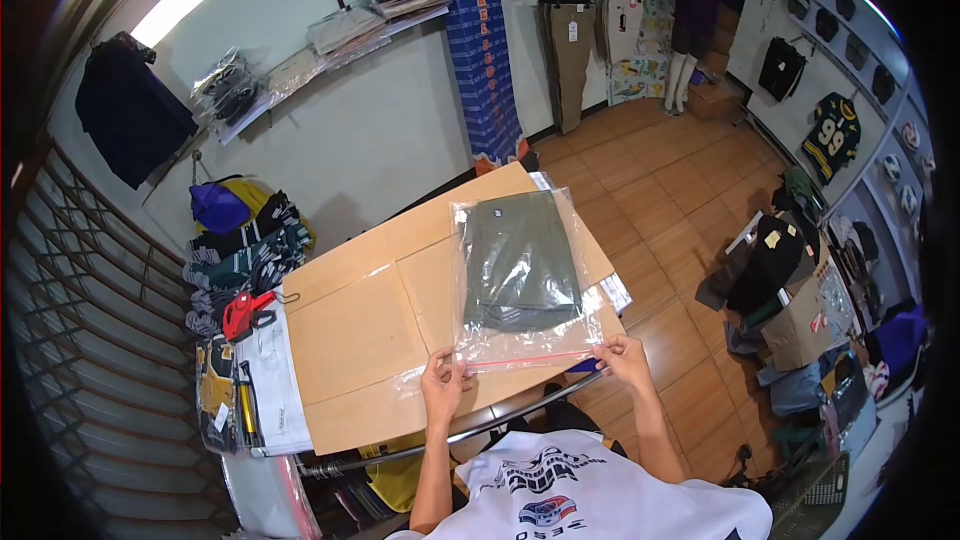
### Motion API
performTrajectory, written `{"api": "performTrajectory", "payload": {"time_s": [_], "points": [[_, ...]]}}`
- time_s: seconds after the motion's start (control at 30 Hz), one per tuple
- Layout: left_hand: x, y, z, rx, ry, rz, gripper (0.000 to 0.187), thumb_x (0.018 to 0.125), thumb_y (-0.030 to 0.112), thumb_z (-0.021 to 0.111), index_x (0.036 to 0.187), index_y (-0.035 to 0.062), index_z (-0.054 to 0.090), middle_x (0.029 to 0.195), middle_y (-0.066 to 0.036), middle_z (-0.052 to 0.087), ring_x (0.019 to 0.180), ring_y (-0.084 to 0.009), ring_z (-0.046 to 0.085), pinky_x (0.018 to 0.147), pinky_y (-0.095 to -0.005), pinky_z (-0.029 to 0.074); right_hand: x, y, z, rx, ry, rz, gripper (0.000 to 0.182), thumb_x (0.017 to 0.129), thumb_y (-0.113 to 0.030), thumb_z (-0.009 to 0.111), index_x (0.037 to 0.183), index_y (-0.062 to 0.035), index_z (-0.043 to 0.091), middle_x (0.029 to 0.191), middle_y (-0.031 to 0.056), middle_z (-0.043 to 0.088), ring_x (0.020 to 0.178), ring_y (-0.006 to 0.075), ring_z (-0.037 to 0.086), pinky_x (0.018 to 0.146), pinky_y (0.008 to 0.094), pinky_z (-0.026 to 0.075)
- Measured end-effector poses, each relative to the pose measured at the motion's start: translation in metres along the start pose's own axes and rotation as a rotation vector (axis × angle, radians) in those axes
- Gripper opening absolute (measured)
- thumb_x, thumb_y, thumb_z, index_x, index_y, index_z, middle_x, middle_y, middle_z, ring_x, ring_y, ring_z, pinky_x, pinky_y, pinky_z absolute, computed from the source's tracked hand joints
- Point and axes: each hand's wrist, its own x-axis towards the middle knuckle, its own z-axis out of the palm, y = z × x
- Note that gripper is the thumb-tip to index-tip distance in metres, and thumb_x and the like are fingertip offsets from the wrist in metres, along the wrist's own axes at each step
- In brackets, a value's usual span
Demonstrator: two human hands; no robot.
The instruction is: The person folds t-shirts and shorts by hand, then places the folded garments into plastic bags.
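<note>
Nearest the camera is the person's white printed T-shirt (590, 500), and from it both forearms reach forward to the near edge of a clear plastic zip bag (520, 280) with a red sealing strip (530, 360). The bag lies flat on a large sheet of brown cardboard (370, 340) that covers the worktop under both grips.

Inside the bag, just beyond the fingers, a folded olive-green garment (520, 260) sits fully enclosed, so the packing looks done. Closing the strip appears to be what remains, though whether any of it is already pressed shut cannot be told.

The left hand (443, 378) pinches the strip's left end. The right hand (622, 355) pinches its right end, pulling it taut between them.
</note>
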Motion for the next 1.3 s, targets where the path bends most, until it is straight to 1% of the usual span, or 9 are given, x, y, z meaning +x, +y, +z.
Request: {"api": "performTrajectory", "payload": {"time_s": [0.1,0.23,0.43,0.57,0.77,0.93,1.0,1.07,1.3], "points": [[-0.006,-0.004,-0.008,-0.013,0.000,0.026,0.038,0.096,0.007,0.067,0.129,-0.0016,0.051,0.085,-0.011,0.070,0.079,-0.0159,0.071,0.062,-0.0299,0.061,-0.015,0.009,0.002,0.032,0.012,0.031,0.017,0.094,-0.016,0.073,0.098,-0.0013,0.066,0.083,0.0071,0.072,0.067,0.0126,0.068,0.051,0.0246,0.051],[-0.008,-0.005,-0.014,-0.004,0.017,0.072,0.043,0.094,0.004,0.068,0.131,-0.0053,0.048,0.088,-0.013,0.069,0.079,-0.0177,0.071,0.064,-0.0311,0.062,-0.027,0.021,0.003,0.078,-0.008,0.054,0.017,0.097,-0.020,0.069,0.100,-0.0030,0.067,0.087,0.0068,0.072,0.073,0.0137,0.069,0.058,0.0263,0.054],[-0.007,-0.011,-0.021,-0.060,0.040,0.076,0.039,0.097,0.002,0.063,0.131,-0.0066,0.047,0.092,-0.015,0.068,0.080,-0.0198,0.071,0.066,-0.0319,0.064,-0.029,0.024,0.007,0.053,-0.031,0.056,0.019,0.100,-0.024,0.064,0.101,-0.0049,0.066,0.094,0.0078,0.073,0.080,0.0161,0.070,0.064,0.0312,0.056],[-0.006,-0.017,-0.021,-0.039,0.035,0.086,0.037,0.098,0.004,0.061,0.131,-0.0052,0.047,0.089,-0.014,0.067,0.082,-0.0205,0.071,0.068,-0.0330,0.064,-0.034,0.019,0.010,0.022,-0.028,0.071,0.022,0.103,-0.025,0.060,0.102,-0.0040,0.064,0.096,0.0093,0.072,0.083,0.0170,0.070,0.066,0.0314,0.056],[-0.008,-0.018,-0.016,-0.012,0.066,0.155,0.031,0.099,0.003,0.059,0.127,-0.0042,0.047,0.086,-0.012,0.066,0.082,-0.0193,0.071,0.067,-0.0319,0.064,-0.036,0.027,0.018,0.036,0.036,0.029,0.022,0.104,-0.025,0.058,0.103,-0.0040,0.062,0.095,0.0087,0.071,0.082,0.0167,0.069,0.065,0.0312,0.056],[-0.006,-0.023,-0.018,-0.058,0.066,0.185,0.023,0.098,0.000,0.060,0.117,-0.0010,0.046,0.087,-0.012,0.066,0.081,-0.0184,0.071,0.067,-0.0305,0.063,-0.033,0.035,0.026,0.022,0.092,-0.008,0.022,0.104,-0.026,0.057,0.103,-0.0043,0.061,0.094,0.0083,0.071,0.081,0.0160,0.069,0.065,0.0301,0.056],[-0.003,-0.027,-0.020,-0.054,0.057,0.175,0.023,0.098,0.001,0.060,0.117,-0.0010,0.046,0.088,-0.012,0.066,0.081,-0.0187,0.071,0.067,-0.0303,0.063,-0.035,0.031,0.029,0.020,0.106,-0.016,0.022,0.104,-0.026,0.056,0.103,-0.0043,0.060,0.094,0.0083,0.071,0.081,0.0158,0.069,0.065,0.0298,0.056],[-0.003,-0.027,-0.020,-0.048,0.047,0.163,0.023,0.099,0.002,0.060,0.117,-0.0009,0.046,0.089,-0.013,0.066,0.081,-0.0190,0.071,0.067,-0.0302,0.063,-0.039,0.026,0.031,0.028,0.108,0.034,0.024,0.105,-0.028,0.056,0.104,-0.0043,0.061,0.094,0.0080,0.071,0.080,0.0156,0.069,0.064,0.0297,0.056],[-0.005,-0.023,-0.017,-0.036,0.008,0.172,0.027,0.098,0.005,0.062,0.118,-0.0021,0.046,0.088,-0.013,0.067,0.081,-0.0195,0.071,0.067,-0.0310,0.063,-0.040,0.030,0.037,0.024,0.085,-0.006,0.023,0.104,-0.027,0.056,0.100,-0.0050,0.062,0.091,0.0066,0.072,0.080,0.0151,0.070,0.064,0.0291,0.055]]}}
